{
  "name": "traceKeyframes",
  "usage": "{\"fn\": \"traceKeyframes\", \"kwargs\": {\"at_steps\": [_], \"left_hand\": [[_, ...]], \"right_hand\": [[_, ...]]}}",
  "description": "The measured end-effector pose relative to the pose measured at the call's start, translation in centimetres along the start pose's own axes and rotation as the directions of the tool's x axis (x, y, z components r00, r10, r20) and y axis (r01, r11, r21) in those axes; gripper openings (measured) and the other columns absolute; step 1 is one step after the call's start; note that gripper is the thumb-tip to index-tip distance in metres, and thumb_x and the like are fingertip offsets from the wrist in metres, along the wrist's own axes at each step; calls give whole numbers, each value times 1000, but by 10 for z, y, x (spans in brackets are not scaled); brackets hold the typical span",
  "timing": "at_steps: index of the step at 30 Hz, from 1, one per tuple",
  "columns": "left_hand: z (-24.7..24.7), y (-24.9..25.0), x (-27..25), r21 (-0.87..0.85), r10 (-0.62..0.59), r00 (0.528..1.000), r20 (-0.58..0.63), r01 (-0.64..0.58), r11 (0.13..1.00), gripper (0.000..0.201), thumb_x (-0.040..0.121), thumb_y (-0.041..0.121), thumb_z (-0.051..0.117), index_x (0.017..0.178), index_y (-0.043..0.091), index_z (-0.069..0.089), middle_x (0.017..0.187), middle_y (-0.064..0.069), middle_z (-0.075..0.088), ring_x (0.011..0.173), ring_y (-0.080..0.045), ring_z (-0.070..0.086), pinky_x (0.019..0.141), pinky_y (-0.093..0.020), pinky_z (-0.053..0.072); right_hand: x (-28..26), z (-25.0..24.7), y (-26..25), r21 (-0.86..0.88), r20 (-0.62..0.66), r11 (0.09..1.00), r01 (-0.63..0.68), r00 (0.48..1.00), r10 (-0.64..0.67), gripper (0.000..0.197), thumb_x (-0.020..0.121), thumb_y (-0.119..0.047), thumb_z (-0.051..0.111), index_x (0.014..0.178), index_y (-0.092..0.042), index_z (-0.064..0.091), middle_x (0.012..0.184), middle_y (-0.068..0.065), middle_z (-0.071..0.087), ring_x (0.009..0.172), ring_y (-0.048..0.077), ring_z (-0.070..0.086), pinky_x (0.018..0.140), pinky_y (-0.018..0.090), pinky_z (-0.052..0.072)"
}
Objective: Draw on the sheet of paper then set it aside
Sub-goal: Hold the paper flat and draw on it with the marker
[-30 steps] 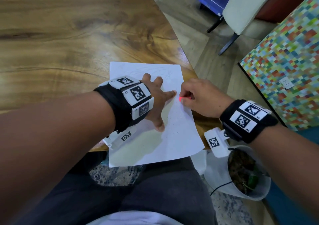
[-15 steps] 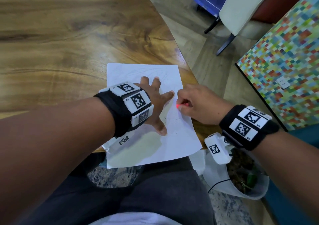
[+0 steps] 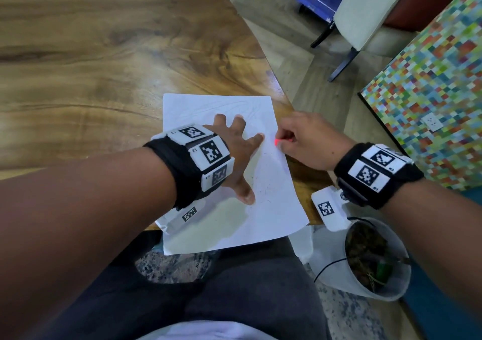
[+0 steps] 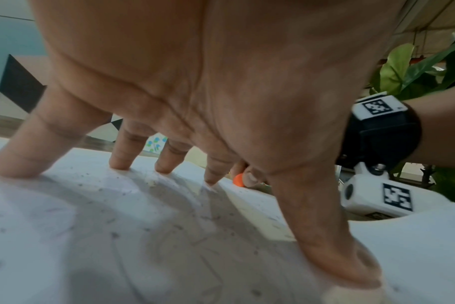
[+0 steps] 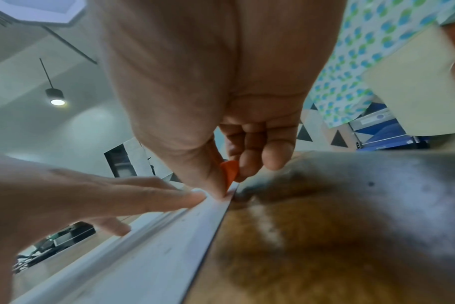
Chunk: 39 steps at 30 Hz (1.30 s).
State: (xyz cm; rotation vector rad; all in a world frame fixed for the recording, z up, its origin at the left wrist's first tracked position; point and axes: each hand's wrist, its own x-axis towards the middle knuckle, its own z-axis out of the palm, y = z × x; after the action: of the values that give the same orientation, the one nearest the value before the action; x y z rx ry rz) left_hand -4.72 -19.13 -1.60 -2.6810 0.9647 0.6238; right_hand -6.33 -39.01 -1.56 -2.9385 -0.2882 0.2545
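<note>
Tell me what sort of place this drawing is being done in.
Probably a home or a casual lounge, not a workshop. The sheet of paper lies on a large polished wooden table; a cushioned chair stands on the wood floor, a potted plant sits beside the table, and a pendant lamp hangs overhead.

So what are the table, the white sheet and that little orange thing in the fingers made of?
The table looks like wood with a smooth, slightly glossy finish: flowing brown grain and soft reflections. The sheet seems to be thin matte paper; it overhangs the table edge and shows faint pencil-like lines. The orange thing, pinched by the right hand, could be plastic or wax; too little shows.
</note>
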Motion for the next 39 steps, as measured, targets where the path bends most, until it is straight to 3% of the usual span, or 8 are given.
{"fn": "traceKeyframes", "kwargs": {"at_steps": [5, 9, 14, 20, 28, 32, 35, 39], "left_hand": [[0, 0, 3, -13, -17, 1000, 1, 17, 1000, 140, 55, 85, 75, 161, 33, 0, 159, -6, 17, 136, -37, 27, 72, -43, 37], [0, 0, 5, 4, -5, 1000, -2, 5, 1000, 139, 54, 86, 74, 161, 32, 3, 151, -5, 23, 131, -35, 29, 70, -41, 37], [2, -1, 6, 9, -7, 1000, -13, 7, 1000, 140, 54, 88, 72, 161, 34, -1, 158, -4, 18, 135, -35, 26, 74, -43, 37], [9, -7, 4, -46, -17, 999, -32, 16, 999, 145, 52, 91, 70, 161, 32, -5, 165, -1, 7, 145, -36, 18, 98, -59, 41], [11, -8, 2, -95, -15, 1000, -16, 13, 995, 143, 53, 90, 70, 160, 33, -6, 166, 0, 0, 147, -37, 11, 99, -68, 40], [13, -9, -4, -131, -13, 1000, -3, 13, 991, 138, 58, 88, 69, 161, 32, -4, 168, -2, -5, 151, -38, 5, 105, -72, 32], [15, -5, -12, -164, -3, 1000, -11, 1, 986, 128, 62, 90, 63, 160, 33, 6, 166, -4, 6, 149, -36, 12, 107, -65, 33], [15, -4, -18, -124, 6, 996, -90, -17, 992, 100, 69, 90, 55, 148, 33, 34, 142, -2, 37, 128, -31, 35, 89, -48, 38]], "right_hand": [[-25, 10, -17, 19, 127, 989, 149, 980, -151, 4, 88, -28, 63, 84, -29, 62, 82, -15, 48, 76, 0, 47, 67, 11, 32], [-8, 6, -13, -1, 40, 995, 102, 994, -102, 4, 88, -25, 62, 85, -24, 65, 84, -10, 55, 79, 9, 52, 70, 23, 40], [11, 1, -7, -5, -17, 1000, 3, 1000, -3, 8, 89, -28, 60, 83, -25, 62, 87, -7, 56, 83, 15, 54, 75, 32, 48], [-12, 9, -23, 38, 143, 985, 169, 975, -173, 2, 86, -29, 63, 85, -29, 62, 84, -13, 51, 76, 2, 47, 70, 22, 39], [27, -3, -10, 14, -49, 1000, -26, 998, 26, 9, 90, -26, 62, 87, -18, 65, 88, -7, 59, 84, 15, 55, 70, 27, 40], [20, -1, -9, -3, -64, 1000, 5, 998, -5, 9, 92, -26, 61, 88, -19, 65, 94, -7, 56, 86, 12, 52, 73, 25, 38], [10, 1, -8, 21, -45, 999, 33, 998, -32, 6, 91, -24, 61, 89, -24, 67, 95, -9, 52, 87, 10, 50, 76, 24, 38], [-1, 8, -7, 27, -12, 996, 90, 996, -89, 5, 90, -24, 62, 91, -25, 67, 95, -9, 54, 89, 8, 51, 78, 21, 38]]}}
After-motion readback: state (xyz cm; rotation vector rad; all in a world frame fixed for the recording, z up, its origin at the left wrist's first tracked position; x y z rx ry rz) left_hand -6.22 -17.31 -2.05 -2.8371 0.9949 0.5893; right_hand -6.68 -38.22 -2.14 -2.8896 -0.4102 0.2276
